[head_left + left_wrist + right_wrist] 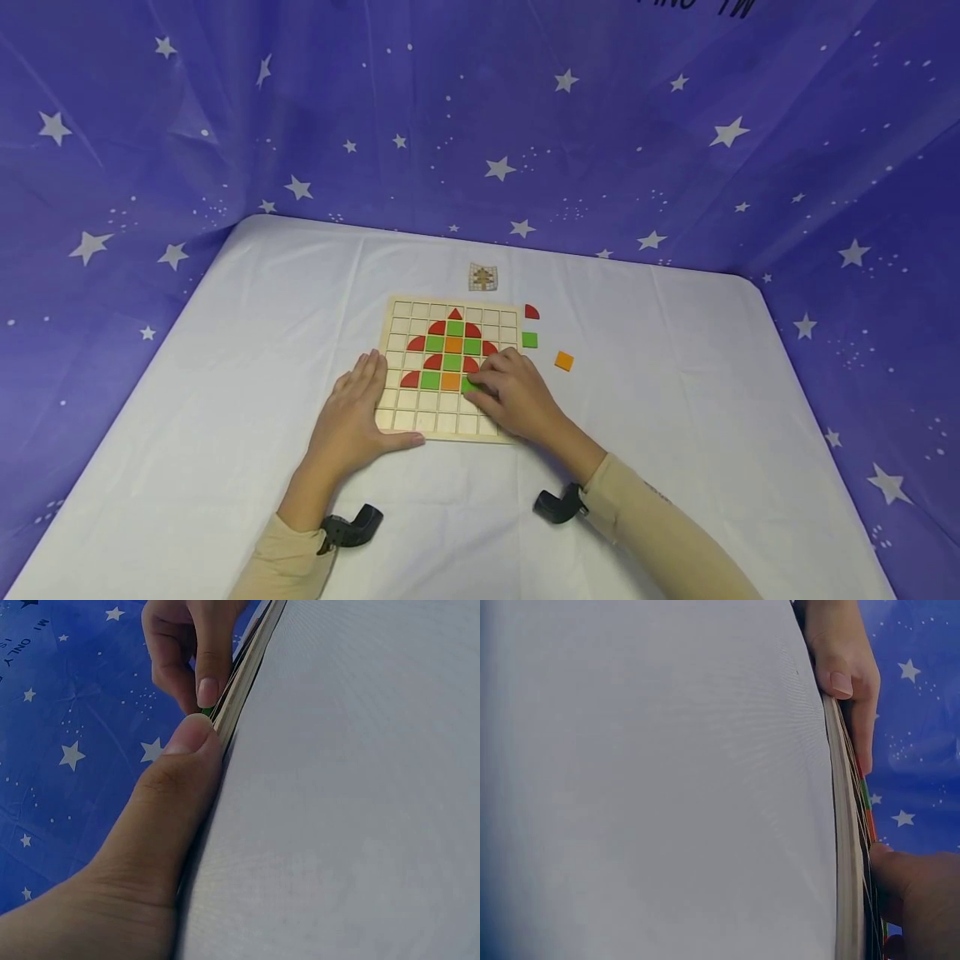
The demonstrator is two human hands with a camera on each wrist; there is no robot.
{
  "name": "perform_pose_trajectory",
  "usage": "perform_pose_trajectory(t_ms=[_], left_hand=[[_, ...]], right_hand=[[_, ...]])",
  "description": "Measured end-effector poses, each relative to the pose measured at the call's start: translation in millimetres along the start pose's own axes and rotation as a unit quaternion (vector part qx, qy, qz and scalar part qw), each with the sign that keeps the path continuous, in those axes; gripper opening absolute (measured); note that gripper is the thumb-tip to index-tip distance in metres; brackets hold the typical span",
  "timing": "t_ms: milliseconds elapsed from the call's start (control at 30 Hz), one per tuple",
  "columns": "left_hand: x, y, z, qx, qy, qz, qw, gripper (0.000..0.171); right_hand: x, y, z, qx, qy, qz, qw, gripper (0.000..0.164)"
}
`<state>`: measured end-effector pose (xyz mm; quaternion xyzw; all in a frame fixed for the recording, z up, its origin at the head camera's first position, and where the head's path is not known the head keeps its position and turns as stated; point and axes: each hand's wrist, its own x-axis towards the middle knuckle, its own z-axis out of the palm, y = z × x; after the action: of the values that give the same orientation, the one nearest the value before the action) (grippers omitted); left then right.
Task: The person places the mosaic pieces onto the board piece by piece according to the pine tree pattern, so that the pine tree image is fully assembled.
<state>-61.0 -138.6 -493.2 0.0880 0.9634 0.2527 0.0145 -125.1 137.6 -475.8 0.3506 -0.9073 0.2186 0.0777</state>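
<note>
A wooden grid board (397, 421) lies on the table, with red, green and orange tiles set in a tree-like shape. My left hand (351, 417) rests at its lower left corner, fingers straight along the left side and thumb (191, 735) on the near edge. My right hand (519, 398) reaches over the board's right part, thumb and finger pinching a green square tile (468, 385) in the row of the lower orange tile (450, 382). In the left wrist view only a sliver of that green tile shows under the right fingertips. The right hand hides some cells.
Right of the board lie a red quarter-round tile (532, 312), a green square tile (529, 340) and, farther out, an orange square tile (564, 361). Behind the board is a small pattern card (483, 277) with a tree. A blue starry curtain (495, 117) surrounds the white table (225, 358).
</note>
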Motion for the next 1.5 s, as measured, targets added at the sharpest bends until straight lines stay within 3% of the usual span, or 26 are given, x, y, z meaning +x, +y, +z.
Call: perform_pose_trajectory(t_ms=[400, 633, 867, 1133, 1500], left_hand=[[-0.8, 0.7, 0.8, -0.003, -0.001, -0.004, 1.0, 0.14], [-0.9, 0.7, 2.2, -0.002, -0.005, -0.005, 1.0, 0.14], [-0.6, 0.3, 3.3, -0.001, -0.005, -0.006, 1.0, 0.14], [-0.3, -0.1, 4.4, 0.001, -0.004, -0.005, 1.0, 0.14], [1.1, 0.0, 1.7, 0.003, 0.001, -0.002, 1.0, 0.141]], right_hand=[[2, -3, 1, 0.074, -0.009, 0.078, 0.994, 0.02], [6, -3, 0, 0.117, -0.033, 0.138, 0.983, 0.017], [4, -2, -1, 0.09, -0.034, 0.143, 0.985, 0.024], [-7, 7, -3, 0.063, -0.008, 0.121, 0.991, 0.046], [-20, 60, -23, 0.027, 0.055, 0.208, 0.976, 0.044]])
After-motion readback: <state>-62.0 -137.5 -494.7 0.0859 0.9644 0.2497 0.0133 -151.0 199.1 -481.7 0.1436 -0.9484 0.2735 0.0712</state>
